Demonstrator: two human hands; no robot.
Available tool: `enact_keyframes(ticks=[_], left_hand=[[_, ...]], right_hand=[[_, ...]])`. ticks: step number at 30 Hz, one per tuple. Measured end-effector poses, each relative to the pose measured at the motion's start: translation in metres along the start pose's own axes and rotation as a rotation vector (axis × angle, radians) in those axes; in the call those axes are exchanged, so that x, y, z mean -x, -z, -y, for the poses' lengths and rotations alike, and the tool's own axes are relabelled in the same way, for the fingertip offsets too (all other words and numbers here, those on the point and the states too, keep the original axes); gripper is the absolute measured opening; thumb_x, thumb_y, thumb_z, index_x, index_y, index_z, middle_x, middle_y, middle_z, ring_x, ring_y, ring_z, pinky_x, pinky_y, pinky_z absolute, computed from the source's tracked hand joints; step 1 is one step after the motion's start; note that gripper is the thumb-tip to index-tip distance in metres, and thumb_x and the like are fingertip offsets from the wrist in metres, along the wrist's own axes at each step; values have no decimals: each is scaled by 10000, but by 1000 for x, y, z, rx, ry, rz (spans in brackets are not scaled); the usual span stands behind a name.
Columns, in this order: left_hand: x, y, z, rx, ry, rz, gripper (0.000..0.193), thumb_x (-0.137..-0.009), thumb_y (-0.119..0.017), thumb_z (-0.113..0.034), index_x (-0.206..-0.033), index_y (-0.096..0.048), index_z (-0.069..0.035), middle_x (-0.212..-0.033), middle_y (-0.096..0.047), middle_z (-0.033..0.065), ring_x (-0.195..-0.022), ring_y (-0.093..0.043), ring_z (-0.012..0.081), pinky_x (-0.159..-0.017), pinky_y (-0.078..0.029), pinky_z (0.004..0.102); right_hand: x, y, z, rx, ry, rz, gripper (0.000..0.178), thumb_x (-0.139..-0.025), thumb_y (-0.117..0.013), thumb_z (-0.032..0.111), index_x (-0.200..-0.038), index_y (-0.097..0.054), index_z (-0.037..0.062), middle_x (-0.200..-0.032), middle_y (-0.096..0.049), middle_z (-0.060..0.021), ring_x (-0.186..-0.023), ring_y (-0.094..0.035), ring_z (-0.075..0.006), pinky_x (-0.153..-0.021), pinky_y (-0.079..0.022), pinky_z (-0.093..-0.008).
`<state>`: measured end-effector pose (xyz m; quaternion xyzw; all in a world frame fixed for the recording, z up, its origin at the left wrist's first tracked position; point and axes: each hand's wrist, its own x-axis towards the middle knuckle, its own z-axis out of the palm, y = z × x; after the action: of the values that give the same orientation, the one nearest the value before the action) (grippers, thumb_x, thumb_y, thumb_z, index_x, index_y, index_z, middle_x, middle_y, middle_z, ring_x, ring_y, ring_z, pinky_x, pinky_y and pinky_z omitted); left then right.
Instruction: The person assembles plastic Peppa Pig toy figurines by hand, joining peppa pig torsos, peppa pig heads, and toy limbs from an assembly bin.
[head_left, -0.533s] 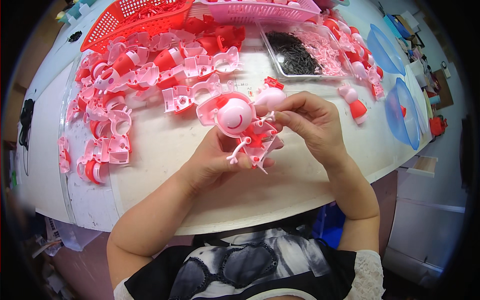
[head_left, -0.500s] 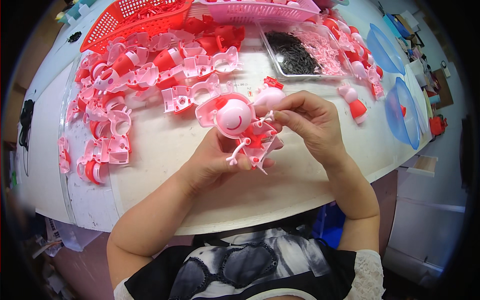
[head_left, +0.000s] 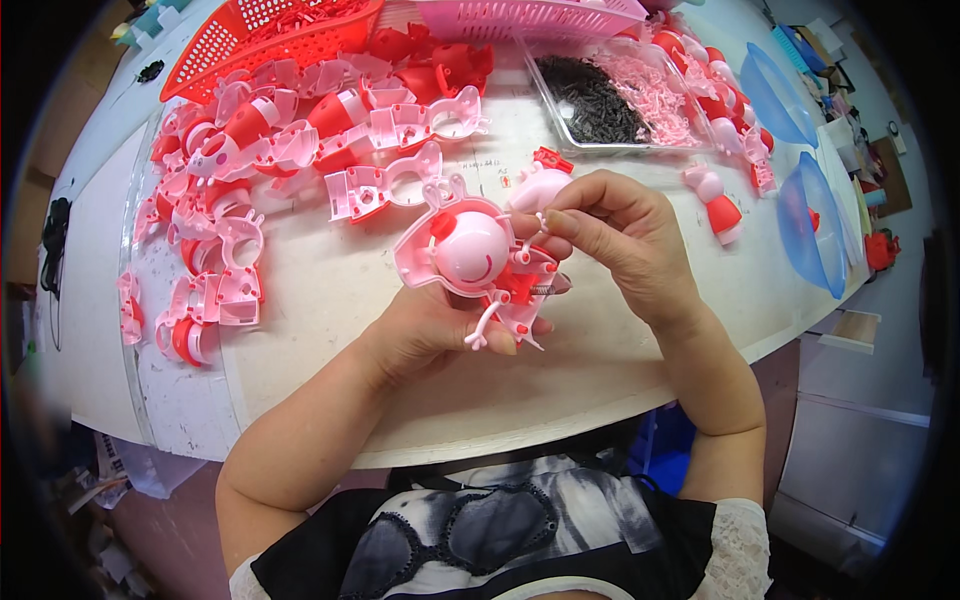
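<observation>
My left hand (head_left: 425, 325) grips a half-assembled pink toy figure (head_left: 470, 247) from below, its round head and curved red smile facing up. The figure's body is open, with red parts inside and a small metal spring (head_left: 543, 291). On its lower side, a thin pink toy arm (head_left: 484, 326) sticks out beside my left fingertips. My right hand (head_left: 630, 240) pinches the end of another small pink toy arm (head_left: 526, 250) at the far side of the body, between thumb and forefinger. Just beyond the figure lies a rounded pink part (head_left: 541, 188), partly hidden.
Pink and red shell pieces (head_left: 290, 150) are heaped at left. Behind them stand a red basket (head_left: 200, 65) and a pink basket (head_left: 530, 18). A clear tray (head_left: 570, 146) holds black and pink small parts. At right are a pink-and-red piece (head_left: 722, 215) and blue bowls (head_left: 808, 235).
The toy figure has shifted slightly down and to the right in view, with both hands still on it. My right fingers keep their pinch on the toy arm.
</observation>
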<state>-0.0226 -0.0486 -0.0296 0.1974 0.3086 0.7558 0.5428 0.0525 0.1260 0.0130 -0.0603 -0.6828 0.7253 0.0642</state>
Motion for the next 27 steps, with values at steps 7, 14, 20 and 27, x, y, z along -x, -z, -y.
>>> enact_keyframes(ticks=[7,14,20,27], left_hand=[[-2,1,1,-12,-19,28,904,-542,-856,-229,-1294,-368,-116,-1262,-460,121,-1100,-518,310,-806,-535,408],[-2,3,-6,1,-57,-76,896,-598,-828,-193,-1330,-317,-109,-1279,-432,136,-1105,-513,294,-879,-499,420],[-3,0,-6,-3,-61,-76,937,-603,-824,-201,-1354,-276,-79,-1297,-416,154,-1140,-490,292,-912,-471,438],[-6,-3,-5,-29,-56,-86,918,-606,-819,-176,-1348,-289,-67,-1290,-425,154,-1140,-490,291,-910,-472,435]], right_hand=[[1,5,0,50,27,8,113,-842,-602,62,-904,-598,-32,-841,-620,-44,-784,-579,-84,-709,-478,-223],[15,29,1,1141,221,-49,324,-755,-680,176,-1014,-571,15,-934,-594,-112,-866,-580,-243,-752,-459,-340],[22,34,-6,1357,159,-58,494,-704,-696,230,-1115,-512,28,-1053,-545,-144,-942,-539,-313,-781,-430,-401],[19,38,-10,1298,166,-72,463,-710,-683,230,-1090,-528,16,-1009,-554,-150,-925,-545,-314,-784,-442,-389]])
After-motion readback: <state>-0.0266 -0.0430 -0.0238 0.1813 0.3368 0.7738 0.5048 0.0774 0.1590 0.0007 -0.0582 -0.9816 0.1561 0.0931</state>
